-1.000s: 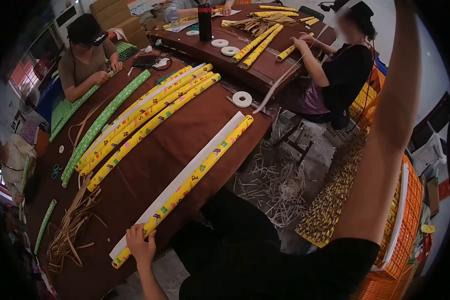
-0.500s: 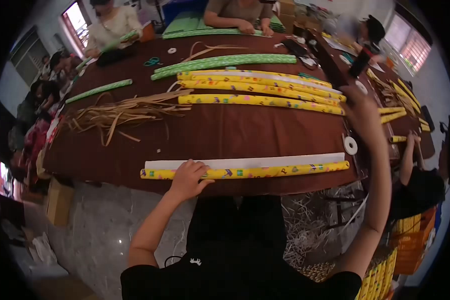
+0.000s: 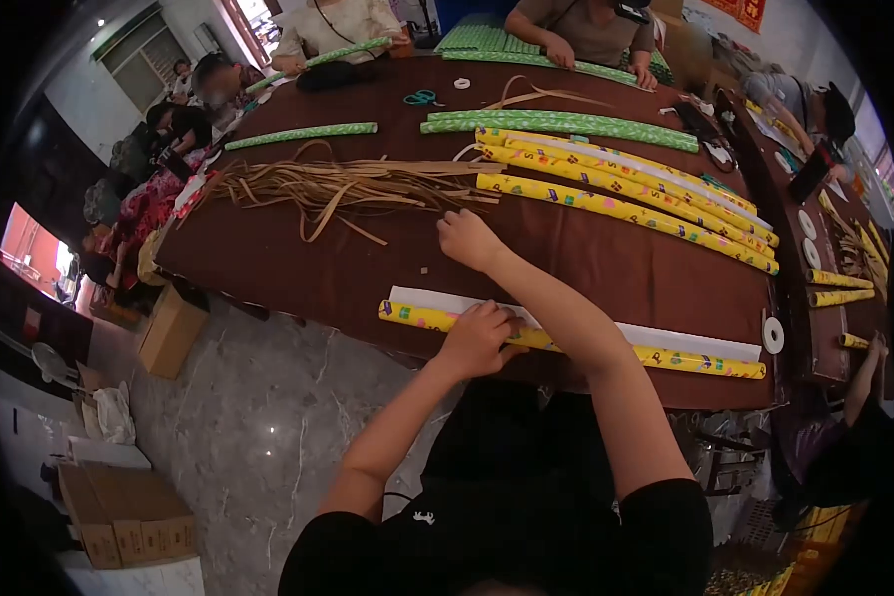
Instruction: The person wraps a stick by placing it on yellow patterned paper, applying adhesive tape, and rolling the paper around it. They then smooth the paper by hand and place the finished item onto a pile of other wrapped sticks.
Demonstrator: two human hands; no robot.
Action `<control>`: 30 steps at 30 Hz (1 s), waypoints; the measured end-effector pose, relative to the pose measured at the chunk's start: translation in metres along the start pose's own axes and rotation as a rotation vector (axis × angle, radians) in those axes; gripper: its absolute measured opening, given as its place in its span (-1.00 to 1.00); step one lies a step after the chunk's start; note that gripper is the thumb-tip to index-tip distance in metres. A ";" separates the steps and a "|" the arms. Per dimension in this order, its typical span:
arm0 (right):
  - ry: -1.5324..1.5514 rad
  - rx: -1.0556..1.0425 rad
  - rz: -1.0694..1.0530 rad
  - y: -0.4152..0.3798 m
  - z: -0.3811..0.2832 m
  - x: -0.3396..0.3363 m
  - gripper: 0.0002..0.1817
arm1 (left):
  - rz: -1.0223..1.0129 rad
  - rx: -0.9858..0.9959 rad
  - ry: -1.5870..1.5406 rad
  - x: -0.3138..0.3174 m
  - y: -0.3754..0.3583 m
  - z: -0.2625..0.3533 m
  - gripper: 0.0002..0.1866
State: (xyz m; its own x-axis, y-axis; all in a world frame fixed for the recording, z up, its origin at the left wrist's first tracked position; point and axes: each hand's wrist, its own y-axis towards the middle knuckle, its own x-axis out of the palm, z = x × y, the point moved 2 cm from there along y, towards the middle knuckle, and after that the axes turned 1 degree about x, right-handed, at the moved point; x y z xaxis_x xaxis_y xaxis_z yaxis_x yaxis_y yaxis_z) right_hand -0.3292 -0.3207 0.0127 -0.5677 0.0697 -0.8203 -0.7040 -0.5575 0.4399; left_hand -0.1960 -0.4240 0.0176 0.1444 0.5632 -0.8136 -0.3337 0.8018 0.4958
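A yellow patterned roll (image 3: 700,364) lies along the table's near edge, with a white paper strip (image 3: 680,340) showing along its far side. My left hand (image 3: 479,338) is closed over the roll left of its middle, fingers on top and thumb at the near side. Beyond it, my right hand (image 3: 470,240) is raised over the table with its fingers curled together; anything in them is too small to make out. It is nearest to a heap of brown strips (image 3: 348,187). My right forearm crosses above the roll and hides part of it.
More yellow rolls (image 3: 626,211) and green rolls (image 3: 566,126) lie across the brown table (image 3: 606,283). A white tape ring (image 3: 773,336) is at the right edge, teal scissors (image 3: 420,97) farther back. Several people work around the tables, one co-worker's hands (image 3: 646,74) at a green roll.
My right hand has swung from the far right side across to the left, near the brown strips. My left hand stays on the yellow roll. The view has turned left.
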 end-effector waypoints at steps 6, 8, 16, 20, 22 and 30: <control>0.439 0.534 0.049 -0.013 0.045 0.010 -0.91 | 0.023 0.010 0.004 0.001 0.000 -0.003 -0.58; 0.511 0.664 0.047 -0.021 0.062 0.015 -0.89 | 0.011 -0.001 -0.007 0.001 0.000 -0.001 -0.58; 1.908 1.344 0.597 -0.051 0.139 0.003 -0.80 | -0.011 -0.010 0.002 0.002 -0.002 -0.002 -0.59; 2.019 0.806 1.031 -0.062 0.230 -0.086 -0.87 | -0.022 -0.011 -0.023 0.001 -0.002 -0.002 -0.58; 1.841 0.684 1.137 -0.064 0.258 -0.175 -0.92 | 0.010 0.016 -0.035 0.001 -0.002 -0.004 -0.57; 1.251 -0.144 0.437 -0.101 0.167 -0.452 -0.90 | -0.030 -0.002 -0.023 -0.004 0.002 0.000 -0.57</control>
State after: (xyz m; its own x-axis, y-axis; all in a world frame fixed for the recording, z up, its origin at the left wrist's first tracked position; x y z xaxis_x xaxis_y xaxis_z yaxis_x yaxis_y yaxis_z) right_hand -0.0729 -0.1571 0.4000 0.0919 -0.8943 -0.4379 -0.4709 -0.4266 0.7722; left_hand -0.1975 -0.4244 0.0221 0.1759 0.5437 -0.8206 -0.3307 0.8178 0.4710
